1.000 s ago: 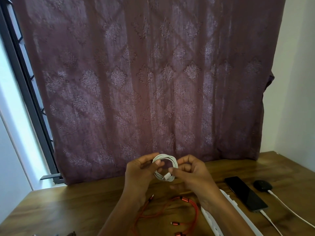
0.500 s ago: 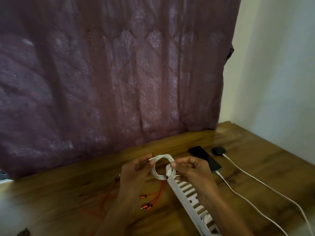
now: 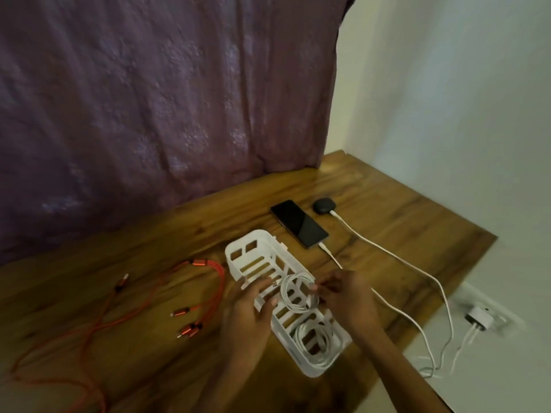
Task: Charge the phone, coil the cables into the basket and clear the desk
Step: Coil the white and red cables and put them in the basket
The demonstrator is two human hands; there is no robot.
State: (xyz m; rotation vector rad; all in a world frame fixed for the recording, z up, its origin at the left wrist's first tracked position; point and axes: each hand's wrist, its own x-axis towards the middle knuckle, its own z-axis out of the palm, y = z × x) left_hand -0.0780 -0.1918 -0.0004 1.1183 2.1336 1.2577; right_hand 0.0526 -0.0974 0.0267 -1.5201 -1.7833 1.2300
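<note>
The fingers (image 3: pixel 325 285) of the right hand (image 3: pixel 346 296) pinch the right edge of a white cable coil (image 3: pixel 298 295). The left hand (image 3: pixel 253 308) reaches the coil's left edge with fairly straight fingers; blur hides whether they grip it. The coil hangs between the two hands, just over the middle of a white slotted basket (image 3: pixel 256 236) that lies under the fingers. Nearer the person than the fingers, a second coil (image 3: pixel 316 342) lies in the basket's end. Beyond the right fingers the phone (image 3: pixel 298 226) lies flat on the worktop (image 3: pixel 402 210) with a white charging lead (image 3: pixel 329 254) plugged in. Left of the left fingers, an orange cable (image 3: pixel 213 281) sprawls loose on the worktop.
</note>
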